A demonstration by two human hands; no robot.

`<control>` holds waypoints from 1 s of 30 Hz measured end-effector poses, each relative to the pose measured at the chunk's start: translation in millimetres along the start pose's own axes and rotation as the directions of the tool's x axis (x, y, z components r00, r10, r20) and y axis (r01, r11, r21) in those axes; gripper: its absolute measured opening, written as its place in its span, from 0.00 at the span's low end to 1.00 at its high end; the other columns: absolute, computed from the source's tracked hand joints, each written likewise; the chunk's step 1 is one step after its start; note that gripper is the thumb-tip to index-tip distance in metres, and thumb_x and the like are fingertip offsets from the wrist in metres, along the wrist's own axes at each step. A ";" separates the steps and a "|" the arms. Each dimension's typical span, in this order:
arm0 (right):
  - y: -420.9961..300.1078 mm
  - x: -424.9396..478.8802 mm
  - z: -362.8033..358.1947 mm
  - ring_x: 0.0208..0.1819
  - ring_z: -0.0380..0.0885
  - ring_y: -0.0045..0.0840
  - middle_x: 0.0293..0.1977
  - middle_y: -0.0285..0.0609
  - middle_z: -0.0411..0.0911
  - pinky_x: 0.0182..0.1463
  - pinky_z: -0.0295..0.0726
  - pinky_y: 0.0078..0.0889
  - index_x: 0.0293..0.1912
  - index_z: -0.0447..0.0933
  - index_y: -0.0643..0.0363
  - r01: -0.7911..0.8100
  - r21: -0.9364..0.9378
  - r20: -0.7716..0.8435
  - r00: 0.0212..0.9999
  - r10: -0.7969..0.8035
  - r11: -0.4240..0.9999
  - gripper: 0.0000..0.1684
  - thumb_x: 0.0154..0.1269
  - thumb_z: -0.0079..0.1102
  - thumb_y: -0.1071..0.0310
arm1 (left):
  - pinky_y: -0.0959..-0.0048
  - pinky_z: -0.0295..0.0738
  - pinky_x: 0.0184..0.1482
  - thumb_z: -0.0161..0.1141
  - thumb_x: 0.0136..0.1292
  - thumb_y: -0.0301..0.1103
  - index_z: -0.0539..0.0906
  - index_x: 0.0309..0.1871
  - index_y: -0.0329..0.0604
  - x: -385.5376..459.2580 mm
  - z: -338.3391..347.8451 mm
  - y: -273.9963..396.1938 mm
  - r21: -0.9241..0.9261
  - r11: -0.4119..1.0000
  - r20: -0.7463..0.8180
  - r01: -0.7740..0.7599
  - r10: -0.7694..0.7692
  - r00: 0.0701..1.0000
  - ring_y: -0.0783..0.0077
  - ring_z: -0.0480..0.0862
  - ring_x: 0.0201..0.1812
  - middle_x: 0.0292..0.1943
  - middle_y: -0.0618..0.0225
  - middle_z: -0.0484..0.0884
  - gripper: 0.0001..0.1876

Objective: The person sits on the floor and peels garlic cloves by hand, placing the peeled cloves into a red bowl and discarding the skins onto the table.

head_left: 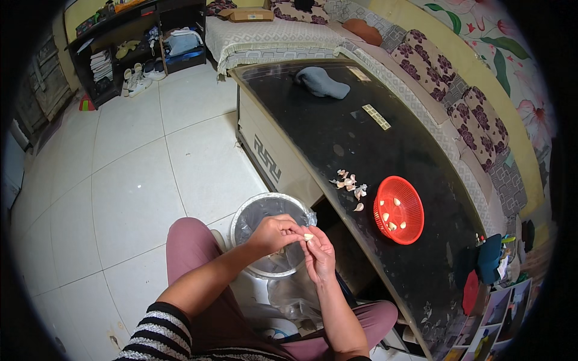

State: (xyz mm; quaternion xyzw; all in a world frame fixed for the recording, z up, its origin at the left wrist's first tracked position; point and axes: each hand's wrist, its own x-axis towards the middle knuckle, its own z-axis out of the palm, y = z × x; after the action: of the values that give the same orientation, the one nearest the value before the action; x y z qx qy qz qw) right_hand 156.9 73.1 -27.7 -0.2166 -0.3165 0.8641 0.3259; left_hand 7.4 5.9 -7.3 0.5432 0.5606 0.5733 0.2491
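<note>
My right hand holds a pale peeled garlic clove between its thumb and fingers, over the right side of a lined waste bin. The fingertips of my left hand pinch at the clove's left end. Scraps lie inside the bin, partly hidden by my left arm. On the black table to the right, a red plastic colander holds several peeled cloves. Left of the colander lies a small heap of unpeeled garlic cloves, with one single clove just below it.
A grey cap and a blister pack lie farther back on the table. A teal container stands at its right end. A crumpled clear plastic bag is below the bin. The table's near edge runs beside my right arm.
</note>
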 end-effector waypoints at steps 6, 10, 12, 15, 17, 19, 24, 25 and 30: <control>0.6 -0.7 4.7 0.48 0.73 0.26 0.48 0.51 0.71 0.51 0.75 0.22 0.51 0.66 0.67 -0.005 0.019 -0.018 1.000 0.006 1.000 0.19 0.58 0.51 0.80 | 0.79 0.71 0.29 0.63 0.49 0.27 0.80 0.32 0.37 -0.3 -0.6 -1.5 0.042 0.999 0.033 -0.009 0.008 0.999 0.75 0.77 0.27 0.28 0.66 0.77 0.07; 2.1 -0.2 4.4 0.47 0.74 0.27 0.47 0.51 0.72 0.51 0.75 0.23 0.51 0.66 0.67 0.004 -0.001 -0.033 0.999 -0.004 1.000 0.19 0.59 0.51 0.79 | 0.78 0.71 0.30 0.60 0.52 0.27 0.78 0.31 0.35 -0.6 0.1 -2.0 0.060 0.997 0.051 -0.038 0.035 0.998 0.73 0.77 0.28 0.28 0.65 0.75 0.05; 2.3 0.3 4.8 0.47 0.74 0.26 0.47 0.51 0.72 0.51 0.76 0.23 0.51 0.66 0.67 0.010 -0.009 -0.051 0.999 -0.010 1.000 0.19 0.58 0.51 0.79 | 0.77 0.70 0.30 0.59 0.53 0.27 0.77 0.31 0.35 -0.8 0.9 -3.1 0.070 0.996 0.059 -0.047 0.043 0.997 0.73 0.76 0.29 0.28 0.65 0.75 0.05; 2.5 0.9 6.0 0.45 0.75 0.26 0.43 0.49 0.74 0.49 0.76 0.22 0.47 0.68 0.66 0.055 -0.048 -0.071 0.996 -0.058 0.997 0.16 0.58 0.52 0.79 | 0.77 0.70 0.31 0.57 0.55 0.27 0.76 0.31 0.36 -0.8 2.1 -3.0 0.071 0.997 0.068 -0.024 0.020 0.998 0.74 0.76 0.29 0.28 0.65 0.74 0.04; 4.1 2.6 0.9 0.44 0.76 0.26 0.42 0.49 0.75 0.48 0.77 0.21 0.46 0.68 0.66 0.090 -0.097 -0.055 0.994 -0.095 0.991 0.15 0.57 0.53 0.79 | 0.76 0.72 0.33 0.55 0.56 0.27 0.75 0.32 0.37 -0.6 1.8 2.0 0.048 0.998 0.080 0.037 -0.041 0.996 0.72 0.77 0.29 0.29 0.63 0.76 0.03; 5.6 2.9 -2.8 0.44 0.76 0.27 0.41 0.49 0.75 0.47 0.77 0.22 0.45 0.68 0.66 0.109 -0.143 -0.042 0.992 -0.116 0.984 0.14 0.57 0.53 0.79 | 0.78 0.71 0.31 0.56 0.56 0.27 0.76 0.30 0.37 0.7 1.2 7.0 -0.088 0.987 0.035 0.138 -0.135 0.990 0.76 0.76 0.27 0.28 0.64 0.76 0.03; 4.0 2.1 -0.6 0.45 0.75 0.30 0.42 0.51 0.75 0.48 0.77 0.23 0.45 0.68 0.65 0.050 -0.100 -0.043 0.998 -0.055 0.994 0.15 0.57 0.53 0.79 | 0.81 0.71 0.28 0.60 0.53 0.26 0.78 0.28 0.37 4.2 -2.4 0.3 -0.118 0.957 -0.126 0.266 -0.280 0.952 0.82 0.74 0.24 0.26 0.67 0.77 0.03; 2.2 1.4 2.6 0.45 0.75 0.31 0.43 0.52 0.74 0.48 0.77 0.23 0.46 0.68 0.65 0.040 -0.070 -0.033 0.999 -0.042 0.997 0.14 0.57 0.53 0.79 | 0.81 0.70 0.27 0.61 0.52 0.26 0.79 0.29 0.37 3.6 -6.1 -7.5 -0.089 0.962 -0.153 0.259 -0.270 0.951 0.82 0.74 0.24 0.26 0.68 0.77 0.03; -3.9 -0.2 7.4 0.47 0.74 0.32 0.46 0.53 0.72 0.49 0.77 0.24 0.46 0.68 0.65 -0.017 0.098 -0.020 1.000 0.019 0.995 0.13 0.59 0.50 0.78 | 0.83 0.69 0.27 0.63 0.49 0.26 0.81 0.33 0.39 4.3 -10.6 -0.6 0.038 0.994 -0.206 0.102 -0.092 0.974 0.82 0.74 0.24 0.27 0.69 0.77 0.07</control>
State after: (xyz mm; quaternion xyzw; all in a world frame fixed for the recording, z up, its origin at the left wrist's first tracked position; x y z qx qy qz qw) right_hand 154.3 72.3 -19.8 -0.2123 -0.2686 0.8791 0.3316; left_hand -3.5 6.0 -4.1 0.4594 0.6227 0.5994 0.2046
